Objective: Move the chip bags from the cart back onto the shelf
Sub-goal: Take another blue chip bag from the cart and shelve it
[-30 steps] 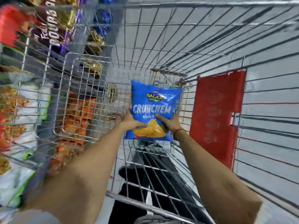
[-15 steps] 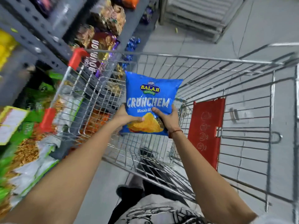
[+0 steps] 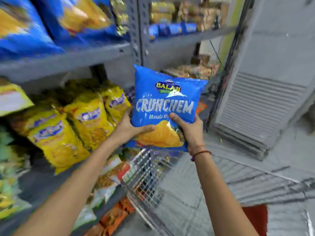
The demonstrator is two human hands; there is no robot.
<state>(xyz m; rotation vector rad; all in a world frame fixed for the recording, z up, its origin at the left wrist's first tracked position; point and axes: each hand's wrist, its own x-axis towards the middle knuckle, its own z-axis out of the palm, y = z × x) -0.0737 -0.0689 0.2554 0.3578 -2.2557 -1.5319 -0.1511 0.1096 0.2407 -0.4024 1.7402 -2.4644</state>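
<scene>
I hold a blue Crunchem chip bag [image 3: 163, 99] upright in both hands, in front of the grey metal shelf [image 3: 68, 58]. My left hand [image 3: 131, 127] grips its lower left corner and my right hand [image 3: 188, 128] its lower right corner, thumbs on the front. The bag hangs in the air above the wire cart [image 3: 146, 178], whose front corner shows below it. Similar blue chip bags [image 3: 68, 19] lie on the upper left shelf board, blurred.
Yellow snack bags [image 3: 81, 120] fill the middle shelf level to the left of the bag. Orange and mixed packets [image 3: 115, 217] sit on the lowest level. A grey shelf post [image 3: 136, 31] stands right behind the bag. A stack of grey ribbed panels [image 3: 255, 116] lies at the right.
Both hands have lifted the blue bag out of the cart and up toward the shelf. The view has swung from the cart basket up to the shelves.
</scene>
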